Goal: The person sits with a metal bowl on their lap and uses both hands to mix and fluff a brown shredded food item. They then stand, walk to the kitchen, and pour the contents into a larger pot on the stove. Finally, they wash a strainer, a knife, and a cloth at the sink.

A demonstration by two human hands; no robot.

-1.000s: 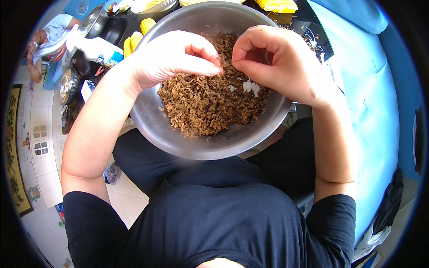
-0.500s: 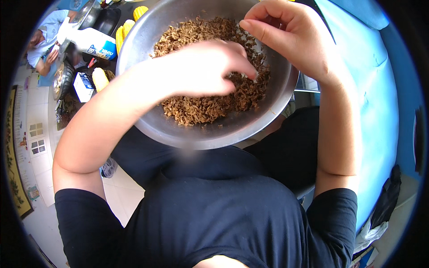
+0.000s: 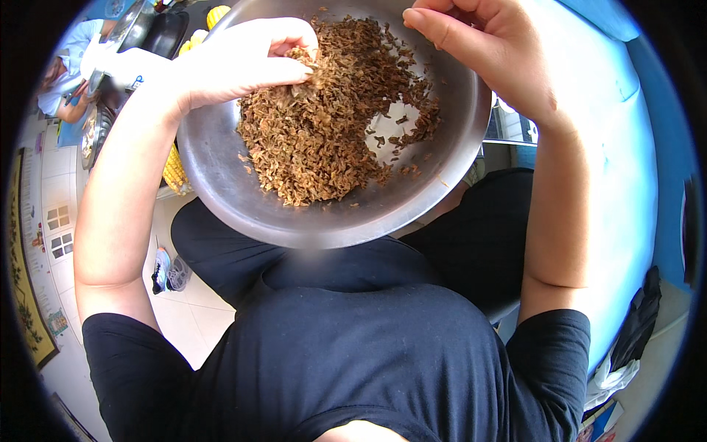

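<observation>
A wide steel bowl [image 3: 317, 230] sits in front of me above my lap. Small curled, dried brown pieces [image 3: 317, 155] are heaped in it, and I cannot tell their exact kind. At the heap's far left side, my left hand [image 3: 247, 62] has its thumb and fingers closed round a clump of these pieces. My right hand [image 3: 482, 40] hovers over the bowl's far right rim with thumb and fingertips pinched together. Whatever that pinch holds, if anything, is too small to make out. Bare bowl bottom [image 3: 392, 132] shows right of the heap.
Left of the bowl are ears of corn [image 3: 175, 171], a white bottle [image 3: 140, 66] and dark pans [image 3: 166, 33]. A person [image 3: 74, 74] is at the far left. A light blue covered surface [image 3: 618, 169] lies along my right side.
My left hand has moved left across the bowl and now grips a clump. The pieces are heaped further left, exposing bare bottom at right. My right hand has shifted slightly away from me.
</observation>
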